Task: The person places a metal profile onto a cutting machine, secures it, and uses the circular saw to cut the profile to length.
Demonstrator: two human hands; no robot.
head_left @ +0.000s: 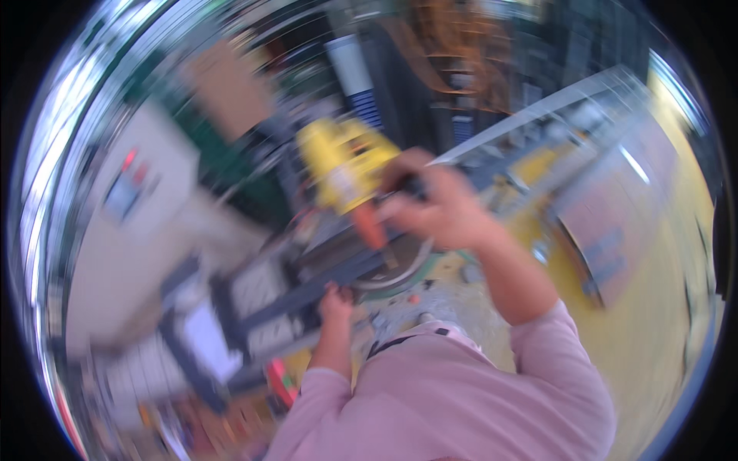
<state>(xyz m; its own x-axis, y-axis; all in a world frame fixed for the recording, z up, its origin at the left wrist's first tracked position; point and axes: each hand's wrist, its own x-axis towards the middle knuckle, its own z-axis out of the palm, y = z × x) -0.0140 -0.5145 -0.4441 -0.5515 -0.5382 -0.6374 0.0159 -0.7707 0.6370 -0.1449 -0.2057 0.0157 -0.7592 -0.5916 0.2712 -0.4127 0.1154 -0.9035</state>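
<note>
I see the yellow machine between pale cabinet and yellow floor, right hand curled round its black handle, left hand unreadable.

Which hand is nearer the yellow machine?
The right hand, at the right side of the yellow machine. The left hand is lower, by the dark bar.

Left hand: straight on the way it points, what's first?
Probably the long dark bar just ahead of the left hand. Blur and the single view leave any gap unclear; contact can't be ruled out.
</note>
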